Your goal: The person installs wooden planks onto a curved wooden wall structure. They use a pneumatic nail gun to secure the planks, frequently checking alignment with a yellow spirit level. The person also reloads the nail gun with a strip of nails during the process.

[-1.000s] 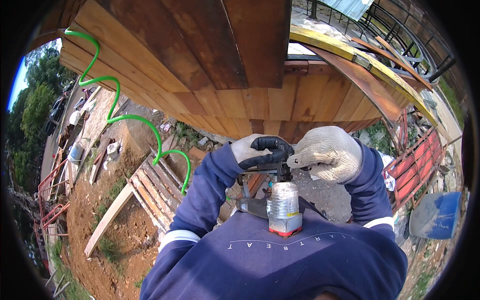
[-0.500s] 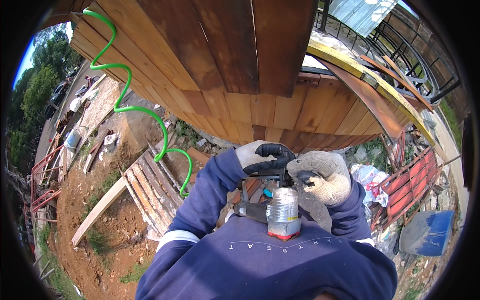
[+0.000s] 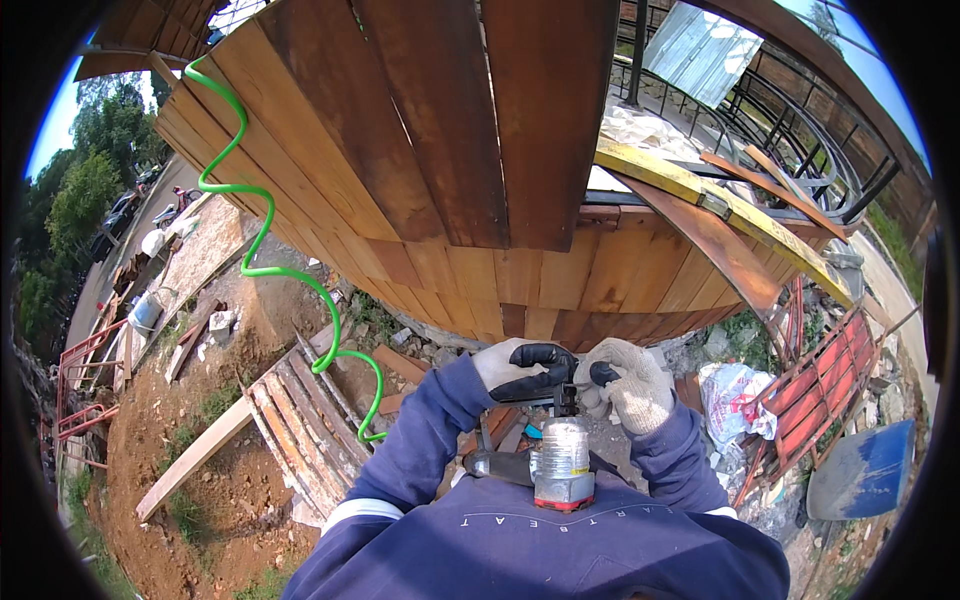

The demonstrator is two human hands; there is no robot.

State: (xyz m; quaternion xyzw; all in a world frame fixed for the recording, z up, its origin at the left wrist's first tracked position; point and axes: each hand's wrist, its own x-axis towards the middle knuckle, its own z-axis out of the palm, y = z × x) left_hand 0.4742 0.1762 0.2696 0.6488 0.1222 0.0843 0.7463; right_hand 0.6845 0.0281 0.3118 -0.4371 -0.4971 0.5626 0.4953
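A nail gun (image 3: 564, 458), with a silver cylindrical body and a red-rimmed cap, is held upright close to my torso. My left hand (image 3: 522, 371), in a white glove with black-coated fingers, is closed round its dark front end. Right beside it, my right hand (image 3: 634, 386), gloved the same way, has its fingers curled in a pinch at the dark metal nose of the gun. Whatever lies between the right fingertips is too small to make out. The green coiled air hose (image 3: 262, 220) hangs at the left and runs down toward my left arm.
Ahead stands a curved wall of wooden planks (image 3: 470, 270). A yellow level (image 3: 715, 200) lies on the structure at the right. Slatted timber (image 3: 305, 415), a red metal frame (image 3: 825, 385), a blue sheet (image 3: 862, 470) and a plastic bag (image 3: 735, 400) lie on rubble.
My right hand has turned, its fingers drawn in and raised toward the nose of the nail gun. The view has tilted up, so the planks and hose sit lower.
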